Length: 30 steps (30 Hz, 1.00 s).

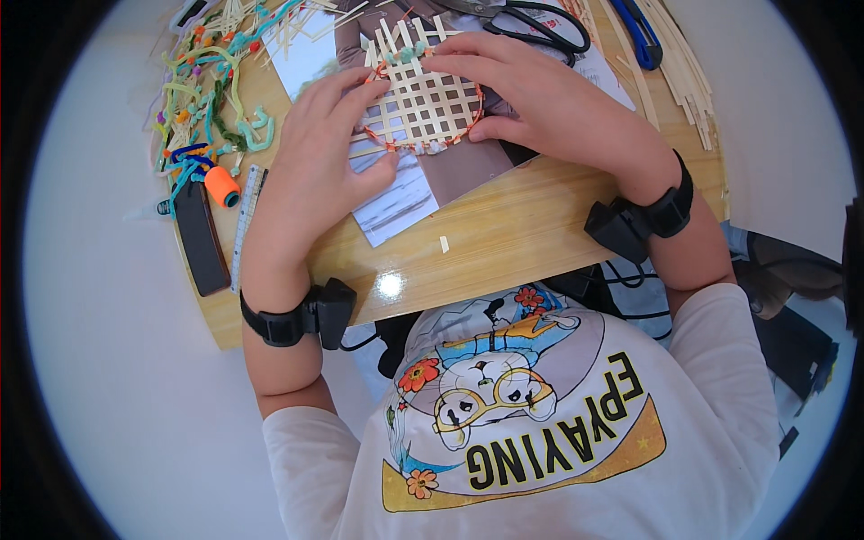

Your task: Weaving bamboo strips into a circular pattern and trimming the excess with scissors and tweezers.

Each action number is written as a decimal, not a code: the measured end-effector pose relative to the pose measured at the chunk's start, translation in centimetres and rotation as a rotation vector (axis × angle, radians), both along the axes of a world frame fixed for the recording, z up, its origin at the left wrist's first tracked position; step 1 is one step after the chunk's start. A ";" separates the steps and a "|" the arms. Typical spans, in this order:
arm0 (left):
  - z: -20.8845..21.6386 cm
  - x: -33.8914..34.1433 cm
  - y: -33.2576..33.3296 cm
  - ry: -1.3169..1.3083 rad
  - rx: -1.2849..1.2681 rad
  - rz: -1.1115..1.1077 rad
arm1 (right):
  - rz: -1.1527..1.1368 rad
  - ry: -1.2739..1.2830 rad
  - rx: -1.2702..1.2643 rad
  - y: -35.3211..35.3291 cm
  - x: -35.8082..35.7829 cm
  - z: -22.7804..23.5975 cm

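Note:
Between my two hands is a round woven lattice of pale bamboo strips, lying over printed sheets. Orange-red binding runs around its rim, with pale green and white fluffy bits at its far and near edges. Loose strip ends stick out at the far side. My left hand has its fingertips on the left rim, the thumb spread lower down near the edge. On the other side, my right hand grips the lattice, fingers across the far right rim and thumb at the near right rim.
Colourful pipe cleaners are heaped at the left, near an orange thread spool, a dark flat case and a clear ruler. Black-handled scissors, a blue utility knife and bamboo strips lie at the far right.

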<state>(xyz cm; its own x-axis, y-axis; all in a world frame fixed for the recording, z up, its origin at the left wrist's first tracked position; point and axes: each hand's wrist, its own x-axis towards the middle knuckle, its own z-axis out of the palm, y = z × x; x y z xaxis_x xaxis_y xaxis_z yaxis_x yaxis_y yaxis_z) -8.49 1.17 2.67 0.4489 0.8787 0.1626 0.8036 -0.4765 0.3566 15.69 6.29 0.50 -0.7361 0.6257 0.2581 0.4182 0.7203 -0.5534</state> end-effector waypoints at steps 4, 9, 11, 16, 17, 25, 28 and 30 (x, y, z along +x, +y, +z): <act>0.2 0.1 0.1 -0.042 0.022 -0.011 | -0.005 0.035 0.000 0.1 0.2 -0.5; -0.3 0.6 0.5 -0.218 -0.048 0.132 | -0.006 0.004 0.096 0.0 0.4 0.2; -1.2 0.8 0.9 -0.410 -0.007 0.174 | -0.056 0.044 0.041 -0.1 0.0 0.2; -2.2 1.0 1.3 -0.107 0.173 0.176 | -0.216 0.000 0.065 -0.5 -0.5 -0.4; -2.3 1.1 1.3 -0.087 0.190 0.162 | -0.205 0.022 0.119 -0.6 -0.6 -0.5; 0.9 -0.2 0.3 -0.121 0.086 0.027 | -0.109 0.231 0.149 0.1 0.0 0.9; 1.3 -0.4 -0.2 -0.003 0.036 -0.103 | -0.093 0.020 -0.096 -1.2 0.0 2.2; 1.4 0.3 -0.9 0.003 -0.020 -0.110 | -0.073 -0.150 0.041 -1.9 -0.1 2.1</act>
